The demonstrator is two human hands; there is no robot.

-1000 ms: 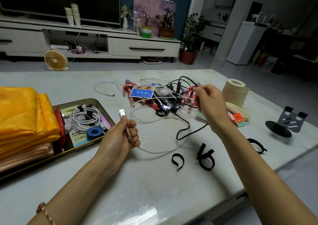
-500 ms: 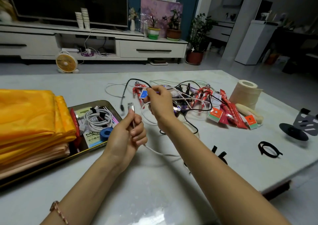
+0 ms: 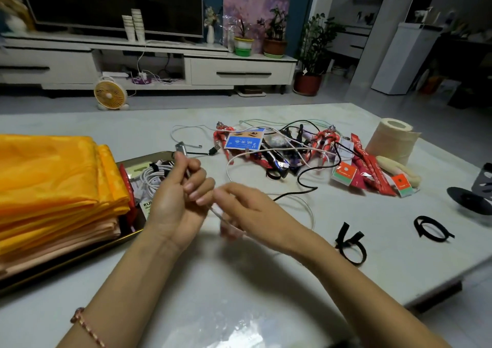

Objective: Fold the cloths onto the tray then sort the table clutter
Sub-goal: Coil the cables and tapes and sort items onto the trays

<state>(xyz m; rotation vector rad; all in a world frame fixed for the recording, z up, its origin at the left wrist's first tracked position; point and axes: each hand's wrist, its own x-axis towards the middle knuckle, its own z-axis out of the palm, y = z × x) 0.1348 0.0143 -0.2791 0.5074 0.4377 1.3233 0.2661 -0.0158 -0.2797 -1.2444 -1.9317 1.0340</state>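
My left hand [image 3: 177, 201] grips the plug end of a white USB cable [image 3: 310, 209], the metal plug sticking up above my fingers. My right hand [image 3: 245, 212], just to its right, pinches the same cable lower down; the cable loops away across the table towards a tangle of cables [image 3: 287, 148]. Folded orange cloths [image 3: 50, 185] are stacked on the dark tray [image 3: 80, 257] at the left. Beside the stack, the tray holds a coiled white cable [image 3: 153, 176] and small packets.
The tangle lies among red toy figures [image 3: 324, 140], a blue card [image 3: 243, 141] and red sachets [image 3: 372, 174]. A paper roll [image 3: 391, 140] stands at the right, a black stand [image 3: 474, 196] at the far right. Black strap loops [image 3: 350, 244] lie near the table's front edge.
My right hand came back from the cable tangle to beside my left hand and now pinches the white cable. My left hand keeps its hold on the plug end.
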